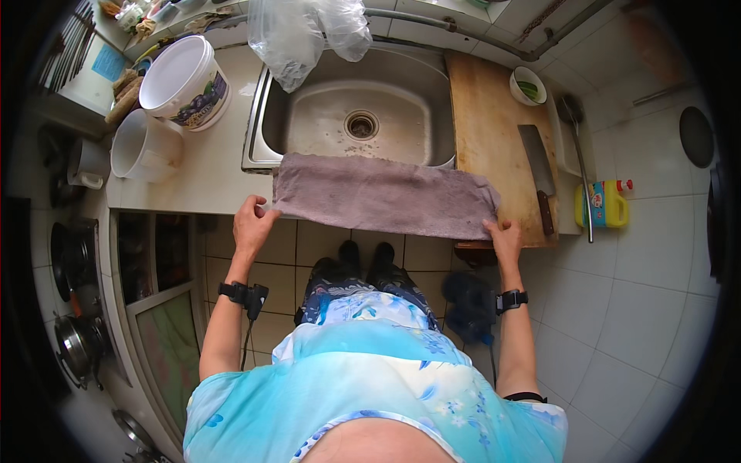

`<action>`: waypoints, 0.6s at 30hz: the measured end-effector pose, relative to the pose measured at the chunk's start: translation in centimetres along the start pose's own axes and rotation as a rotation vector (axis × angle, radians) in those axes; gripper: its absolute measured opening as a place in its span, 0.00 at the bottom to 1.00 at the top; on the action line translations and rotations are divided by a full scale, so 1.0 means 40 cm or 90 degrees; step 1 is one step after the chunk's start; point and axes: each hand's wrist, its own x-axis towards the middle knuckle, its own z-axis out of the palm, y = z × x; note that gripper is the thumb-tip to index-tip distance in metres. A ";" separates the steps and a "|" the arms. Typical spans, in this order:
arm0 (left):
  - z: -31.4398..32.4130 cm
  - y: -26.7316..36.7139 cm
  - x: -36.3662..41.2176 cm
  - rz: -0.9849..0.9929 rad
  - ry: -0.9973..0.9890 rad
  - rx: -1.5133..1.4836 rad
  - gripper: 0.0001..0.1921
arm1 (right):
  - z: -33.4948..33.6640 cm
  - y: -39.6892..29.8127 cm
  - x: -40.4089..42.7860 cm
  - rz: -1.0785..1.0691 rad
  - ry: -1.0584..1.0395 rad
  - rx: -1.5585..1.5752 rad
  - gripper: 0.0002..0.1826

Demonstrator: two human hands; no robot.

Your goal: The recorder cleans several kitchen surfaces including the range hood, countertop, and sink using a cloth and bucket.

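Observation:
A long mauve-grey cloth [382, 197] is stretched flat along the front edge of the stainless steel sink [307, 110]. My left hand [253, 226] pinches its near left corner between thumb and fingers. At the opposite end, my right hand [505, 240] grips the near right corner. The cloth's right end lies over part of the wooden cutting board [483, 124]. Its far edge overlaps the sink's near rim, and its near edge reaches the counter front. Small dark bits lie around the sink drain [362, 125].
Clear plastic bags [286, 43] hang over the sink's back left. A white bucket [179, 81] and a translucent container [142, 147] stand on the left counter [226, 168]. The board holds a cleaver [538, 168] and a bowl [527, 85] with green pieces. Further right are a long-handled ladle [579, 150] and a yellow jug [613, 202].

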 end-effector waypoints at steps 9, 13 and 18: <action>0.049 -0.001 -0.015 -0.186 -0.097 -0.236 0.15 | -0.022 -0.104 0.028 0.168 -0.109 0.596 0.10; 0.056 -0.029 -0.024 -0.161 -0.052 -0.370 0.14 | -0.009 -0.329 -0.012 -0.075 -0.117 0.510 0.13; 0.032 0.073 -0.023 -0.060 -0.010 -0.349 0.14 | 0.181 -0.473 -0.182 -0.385 -0.304 0.342 0.13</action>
